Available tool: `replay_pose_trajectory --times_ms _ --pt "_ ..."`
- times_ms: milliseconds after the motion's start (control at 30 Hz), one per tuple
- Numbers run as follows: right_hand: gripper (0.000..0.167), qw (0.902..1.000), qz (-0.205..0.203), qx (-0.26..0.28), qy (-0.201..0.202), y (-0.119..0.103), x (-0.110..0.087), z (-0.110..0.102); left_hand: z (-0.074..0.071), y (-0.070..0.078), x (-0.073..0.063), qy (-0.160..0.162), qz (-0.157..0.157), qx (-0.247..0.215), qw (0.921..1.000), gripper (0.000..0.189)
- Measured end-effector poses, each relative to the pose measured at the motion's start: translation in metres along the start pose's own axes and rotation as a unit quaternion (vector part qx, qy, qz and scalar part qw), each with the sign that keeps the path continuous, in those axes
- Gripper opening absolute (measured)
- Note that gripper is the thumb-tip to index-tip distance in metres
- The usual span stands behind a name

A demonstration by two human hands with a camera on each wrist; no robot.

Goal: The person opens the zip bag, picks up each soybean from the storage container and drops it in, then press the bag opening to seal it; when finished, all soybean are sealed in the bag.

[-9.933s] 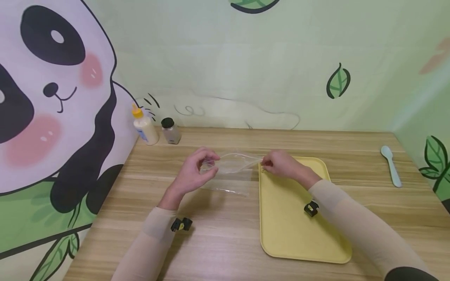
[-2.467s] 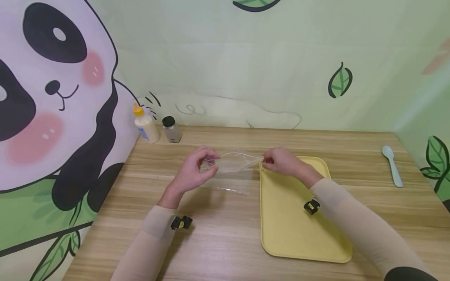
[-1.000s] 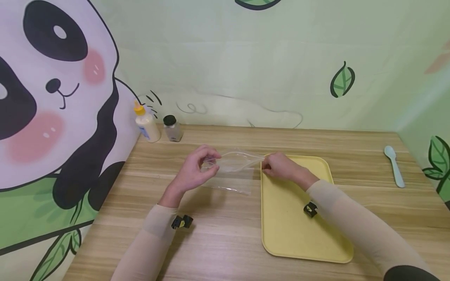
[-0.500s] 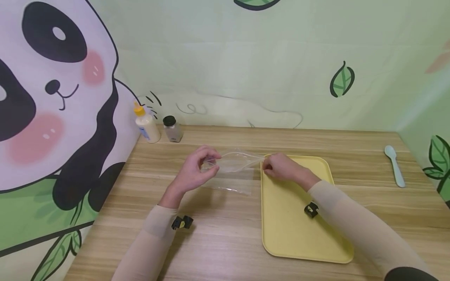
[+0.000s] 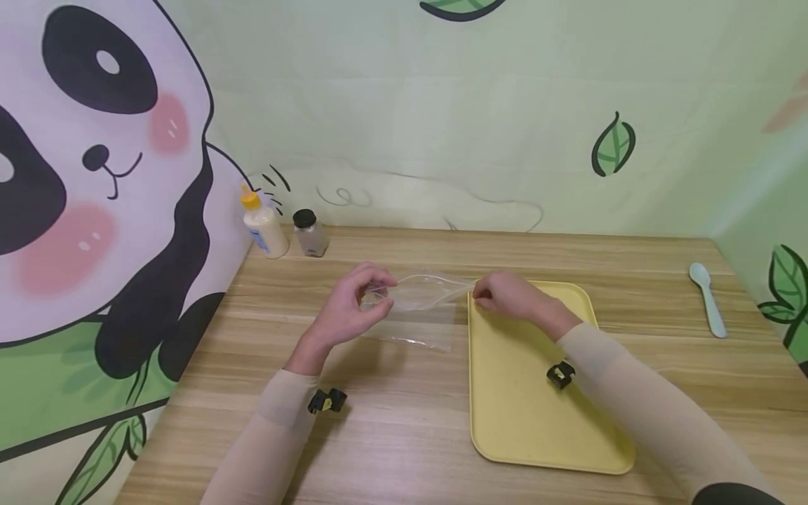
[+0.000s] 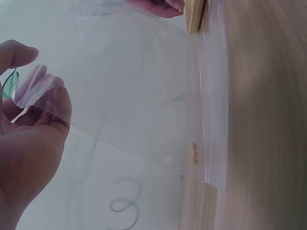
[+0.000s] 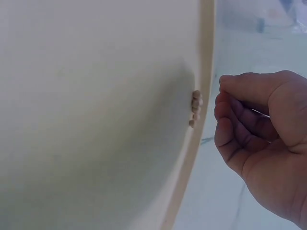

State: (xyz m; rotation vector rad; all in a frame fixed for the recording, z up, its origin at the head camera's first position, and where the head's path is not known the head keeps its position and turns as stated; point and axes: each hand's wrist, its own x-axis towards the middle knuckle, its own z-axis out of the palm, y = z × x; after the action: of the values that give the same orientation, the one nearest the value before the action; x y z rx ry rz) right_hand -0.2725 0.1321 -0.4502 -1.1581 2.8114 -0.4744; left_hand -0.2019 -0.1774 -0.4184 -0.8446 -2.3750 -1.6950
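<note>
My left hand [image 5: 353, 301] grips the left edge of a clear zip bag [image 5: 419, 326], its mouth spread in an oval. Small tan beans [image 6: 194, 154] lie at the bag's bottom in the left wrist view. Close to the bag's right corner and over the left rim of the yellow tray [image 5: 530, 400], my right hand [image 5: 508, 294] has thumb and fingertips together. A tiny tan bean [image 6: 181, 10] shows at those fingertips in the left wrist view. Several beans [image 7: 195, 106] sit along the tray's edge in the right wrist view, beside the right hand [image 7: 268, 124].
At the back left stand a yellow-capped bottle [image 5: 265, 231] and a black-lidded jar [image 5: 311, 235]. A pale blue spoon [image 5: 708, 300] lies at the far right of the wooden table [image 5: 391, 435]. A printed cloth wall [image 5: 442, 126] rises behind.
My right hand dipped to the tray's left edge about a second ago and has risen slightly since. The left hand and bag have kept their place throughout.
</note>
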Motion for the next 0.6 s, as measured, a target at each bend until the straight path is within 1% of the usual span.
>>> replay_pose_trajectory --times_ms 333,600 --pt "0.010 0.9998 0.007 0.017 0.008 -0.002 -0.002 -0.011 -0.001 -0.002 0.000 0.002 0.023 0.003 0.9997 0.026" --pt "0.010 0.9989 0.019 0.021 0.037 -0.005 -0.003 -0.026 -0.001 -0.003 0.000 0.000 0.024 -0.008 0.9997 0.026"
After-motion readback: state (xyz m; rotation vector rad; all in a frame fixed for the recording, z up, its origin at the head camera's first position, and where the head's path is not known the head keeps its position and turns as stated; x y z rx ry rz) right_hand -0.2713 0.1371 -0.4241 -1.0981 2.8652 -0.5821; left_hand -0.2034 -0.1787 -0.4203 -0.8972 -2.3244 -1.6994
